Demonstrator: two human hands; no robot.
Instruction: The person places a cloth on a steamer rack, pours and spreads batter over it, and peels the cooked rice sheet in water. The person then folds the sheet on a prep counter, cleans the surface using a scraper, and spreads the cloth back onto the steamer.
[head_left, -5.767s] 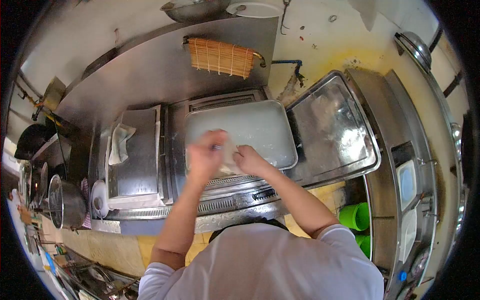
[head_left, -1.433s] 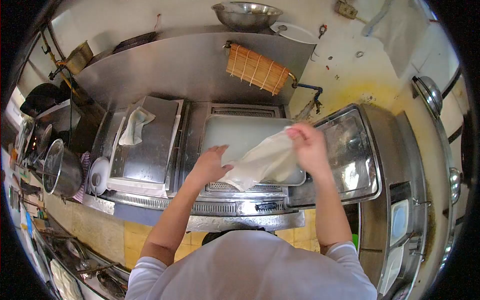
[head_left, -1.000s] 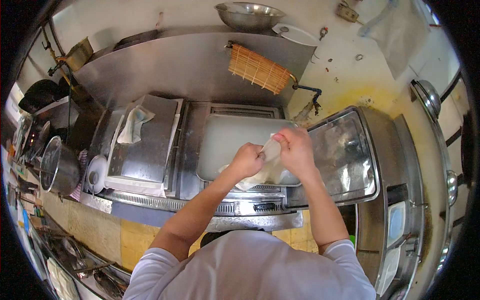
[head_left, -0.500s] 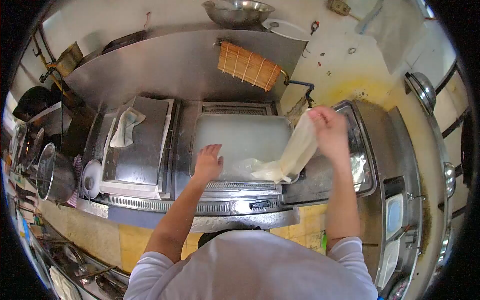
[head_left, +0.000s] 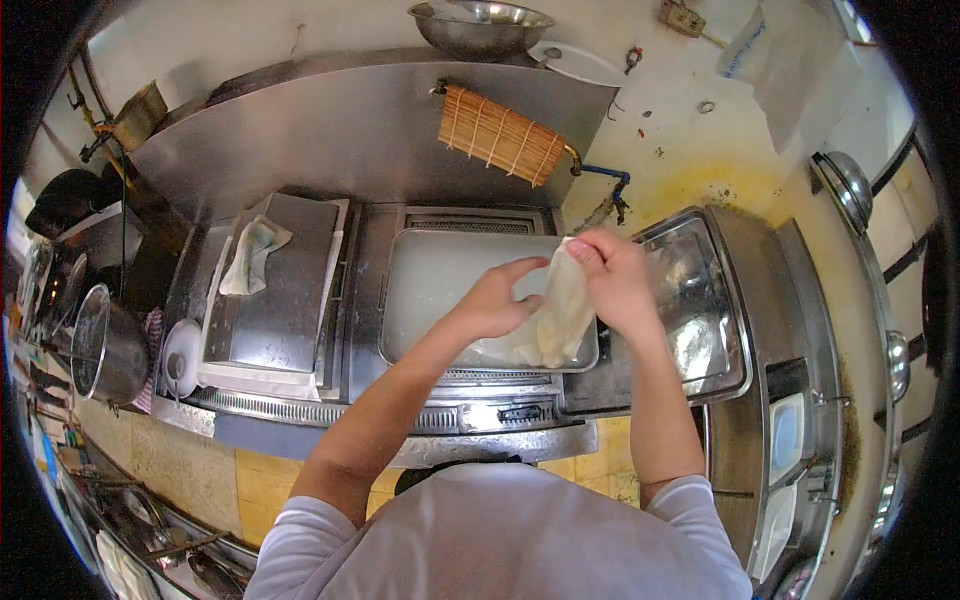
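**White sheet hangs from right hand, left hand open just beside it**

Key geometry: white sheet (head_left: 566, 312) sits between the two hands, below the right hand (head_left: 617, 275) and to the right of the left hand (head_left: 492, 305). Long axis runs from the right-hand grip back toward the wearer, tilted slightly left, roughly across the line joining the hands. Right hand is the nearer one: it has the top end pinched between thumb and fingers. Left hand is empty, thumb and fingers spread, pointing at the sheet's left edge. Gap there is tiny; can't tell if the left fingertips touch.

Lower end of the sheet comes down over the near right part of the pale tray (head_left: 425, 262), below both hands. Looks bunched at the bottom; contact with the tray surface likely, not certain from this angle.

Sheet look: off-white, limp, thin, narrow at the grip, wider and creased lower down. Seems damp. Fabric or some soft food sheet, can't tell.

Around the hands: tray is on the steel bench (head_left: 365, 300), surface milky and glossy. To the right of the right hand, a big metal tray (head_left: 690, 300), shiny, partly behind that forearm. Well left of the left hand, a crumpled white cloth (head_left: 255, 255) on a flat metal cover (head_left: 285, 315).
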